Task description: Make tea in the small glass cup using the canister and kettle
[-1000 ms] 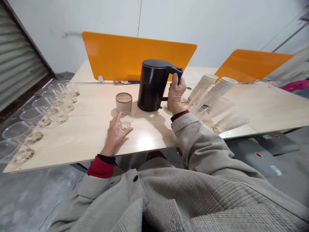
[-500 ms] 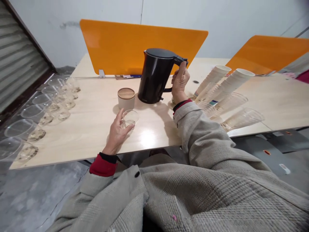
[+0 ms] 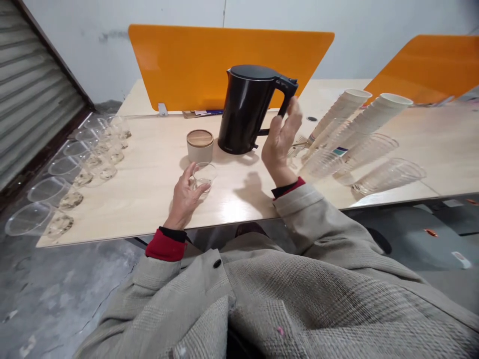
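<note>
My left hand [image 3: 184, 198] is closed around a small clear cup [image 3: 205, 172] on the table, thumb on the near side and fingers on the far side. Just behind the cup stands a pale canister [image 3: 200, 150] with a wooden lid. A black electric kettle [image 3: 244, 110] sits upright on the tabletop, its handle pointing right. Beside that handle, my right hand [image 3: 281, 144] is open with fingers extended upward and nothing in it.
Several clear cups with dark bits in their bottoms [image 3: 77, 177] line the table's left end. Leaning stacks of paper cups [image 3: 377, 117] and clear plastic cups [image 3: 389, 177] are at right. An orange divider [image 3: 179, 65] rises behind the kettle. The table's front edge [image 3: 232, 224] runs before me.
My right hand has let go of the kettle's handle, moved slightly nearer to me and opened. My left hand stays on the cup. The view has shifted a little.
</note>
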`<state>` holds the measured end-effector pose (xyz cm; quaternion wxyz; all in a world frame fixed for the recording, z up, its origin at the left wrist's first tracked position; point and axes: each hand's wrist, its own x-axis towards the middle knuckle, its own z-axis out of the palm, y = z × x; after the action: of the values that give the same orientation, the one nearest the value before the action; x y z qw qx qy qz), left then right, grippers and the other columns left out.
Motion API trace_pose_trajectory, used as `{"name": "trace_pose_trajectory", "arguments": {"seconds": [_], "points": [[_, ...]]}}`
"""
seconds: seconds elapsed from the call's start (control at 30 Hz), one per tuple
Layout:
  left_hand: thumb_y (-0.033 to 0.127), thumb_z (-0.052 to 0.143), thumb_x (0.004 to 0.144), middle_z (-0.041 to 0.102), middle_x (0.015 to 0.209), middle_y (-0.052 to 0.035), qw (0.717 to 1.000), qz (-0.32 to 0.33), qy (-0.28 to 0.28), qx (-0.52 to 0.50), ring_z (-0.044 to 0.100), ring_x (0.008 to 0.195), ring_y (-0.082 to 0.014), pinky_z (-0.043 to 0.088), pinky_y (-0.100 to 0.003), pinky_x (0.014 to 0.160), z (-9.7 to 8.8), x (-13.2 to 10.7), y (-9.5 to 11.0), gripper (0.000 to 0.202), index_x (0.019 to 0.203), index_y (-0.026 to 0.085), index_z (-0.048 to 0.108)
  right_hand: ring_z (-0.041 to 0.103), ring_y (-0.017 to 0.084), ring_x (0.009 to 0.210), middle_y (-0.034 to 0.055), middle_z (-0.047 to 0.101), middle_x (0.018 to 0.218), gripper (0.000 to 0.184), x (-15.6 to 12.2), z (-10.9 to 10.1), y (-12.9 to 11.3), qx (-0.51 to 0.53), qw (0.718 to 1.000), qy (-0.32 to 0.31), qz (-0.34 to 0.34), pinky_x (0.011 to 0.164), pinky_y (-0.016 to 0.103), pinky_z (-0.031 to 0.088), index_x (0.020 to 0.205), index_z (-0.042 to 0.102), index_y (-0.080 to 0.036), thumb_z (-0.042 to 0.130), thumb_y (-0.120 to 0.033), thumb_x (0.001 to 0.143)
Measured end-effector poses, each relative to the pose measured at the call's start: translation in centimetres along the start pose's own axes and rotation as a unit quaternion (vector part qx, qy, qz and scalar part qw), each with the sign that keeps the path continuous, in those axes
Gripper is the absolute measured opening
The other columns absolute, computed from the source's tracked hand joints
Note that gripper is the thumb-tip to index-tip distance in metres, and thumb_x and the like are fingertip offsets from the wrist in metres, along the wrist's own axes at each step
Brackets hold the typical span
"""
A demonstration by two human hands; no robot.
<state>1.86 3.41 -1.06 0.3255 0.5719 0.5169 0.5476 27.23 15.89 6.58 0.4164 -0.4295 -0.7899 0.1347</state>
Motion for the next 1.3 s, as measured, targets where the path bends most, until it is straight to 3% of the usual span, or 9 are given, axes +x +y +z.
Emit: {"name": "trace_pose_trajectory", "arguments": {"seconds": [0.17, 0.33, 0.4, 0.5, 0.63, 0.77, 0.97, 1.1, 1.3], "points": [[0.038, 0.085, 0.084, 0.066, 0.157, -0.0157, 1.0, 0.008, 0.001, 0.016, 0.064, 0.144, -0.0312, 0.05, -0.054, 0.124, -0.1, -0.1, 0.2, 0.08, 0.158, 0.025, 0.055, 0.054, 0.044, 0.151, 0.0123, 0.063, 0.159, 0.072, -4.9, 4.9, -2.7, -0.052, 0.995, -0.08, 0.0, 0.121, 0.071, 0.047, 0.161, 0.057, -0.034, 0.046, -0.077, 0.104], [0.045, 0.09, 0.081, 0.061, 0.163, -0.016, 1.0, 0.01, -0.009, 0.002, 0.056, 0.154, -0.0345, 0.05, -0.055, 0.124, -0.5, -0.2, 0.4, 0.095, 0.164, 0.03, 0.047, 0.052, 0.037, 0.156, 0.0162, 0.059, 0.164, 0.066, -7.0, 7.7, -2.5, -0.01, 0.994, -0.104, 0.036, 0.132, 0.061, 0.039, 0.163, 0.055, -0.02, 0.022, -0.049, 0.113], [0.051, 0.089, 0.082, 0.057, 0.167, -0.0147, 1.0, 0.016, -0.001, 0.014, 0.051, 0.158, -0.0352, 0.048, -0.058, 0.125, -1.2, -0.1, 0.2, 0.096, 0.166, 0.034, 0.045, 0.049, 0.036, 0.158, 0.0181, 0.056, 0.167, 0.066, -7.2, 7.9, -2.1, 0.0, 0.994, -0.102, 0.049, 0.134, 0.059, 0.037, 0.163, 0.053, -0.015, 0.022, -0.045, 0.112], [0.062, 0.072, 0.096, 0.048, 0.175, -0.0137, 0.998, 0.024, 0.043, 0.05, 0.048, 0.161, -0.0332, 0.047, -0.057, 0.126, -2.9, 0.2, -0.8, 0.084, 0.169, 0.036, 0.04, 0.05, 0.039, 0.156, 0.0218, 0.056, 0.166, 0.065, -7.7, 7.7, -1.5, -0.033, 0.992, -0.098, 0.069, 0.133, 0.063, 0.036, 0.164, 0.049, -0.013, 0.028, -0.042, 0.111], [0.071, 0.051, 0.103, 0.044, 0.177, -0.0164, 0.978, 0.027, 0.095, 0.185, 0.037, 0.167, -0.0317, 0.029, -0.056, 0.138, -5.0, 0.9, -2.8, 0.078, 0.167, 0.026, 0.045, 0.048, 0.043, 0.156, 0.0254, 0.053, 0.167, 0.065, -8.8, 7.6, -1.1, -0.089, 0.989, -0.108, 0.045, 0.131, 0.067, 0.035, 0.164, 0.046, -0.007, 0.039, -0.038, 0.107], [0.071, 0.043, 0.105, 0.041, 0.178, -0.0174, 0.96, 0.045, 0.022, 0.277, 0.027, 0.171, -0.0342, 0.017, -0.061, 0.14, -4.8, 1.1, -3.7, 0.077, 0.164, 0.022, 0.05, 0.04, 0.042, 0.162, 0.0276, 0.046, 0.172, 0.067, -9.4, 8.7, -1.5, -0.107, 0.986, -0.127, 0.031, 0.134, 0.066, 0.03, 0.164, 0.044, -0.002, 0.041, -0.033, 0.105], [0.058, 0.04, 0.108, 0.055, 0.169, -0.0158, 0.94, 0.056, -0.076, 0.327, 0.036, 0.167, -0.0366, 0.016, -0.07, 0.137, -3.8, 1.2, -2.9, 0.063, 0.158, 0.023, 0.056, 0.042, 0.036, 0.163, 0.0193, 0.046, 0.174, 0.06, -8.9, 9.7, -3.1, -0.092, 0.978, -0.189, -0.009, 0.135, 0.061, 0.032, 0.164, 0.05, -0.012, 0.04, -0.036, 0.11], [0.059, 0.039, 0.108, 0.057, 0.167, -0.0159, 0.937, 0.062, -0.096, 0.329, 0.039, 0.166, -0.0371, 0.015, -0.071, 0.136, -4.1, 1.2, -2.8, 0.063, 0.155, 0.023, 0.059, 0.044, 0.036, 0.162, 0.0195, 0.049, 0.173, 0.056, -9.0, 9.2, -3.8, -0.108, 0.974, -0.198, -0.012, 0.135, 0.06, 0.033, 0.161, 0.054, -0.011, 0.04, -0.036, 0.113], [0.071, 0.043, 0.104, 0.066, 0.159, -0.0123, 0.946, 0.079, -0.084, 0.305, 0.044, 0.162, -0.0396, 0.015, -0.075, 0.135, -4.1, 1.2, -3.2, 0.064, 0.147, 0.029, 0.066, 0.046, 0.037, 0.16, 0.0207, 0.049, 0.172, 0.056, -9.1, 8.8, -4.1, -0.116, 0.971, -0.206, -0.021, 0.134, 0.06, 0.034, 0.162, 0.053, -0.011, 0.041, -0.038, 0.114]]}}
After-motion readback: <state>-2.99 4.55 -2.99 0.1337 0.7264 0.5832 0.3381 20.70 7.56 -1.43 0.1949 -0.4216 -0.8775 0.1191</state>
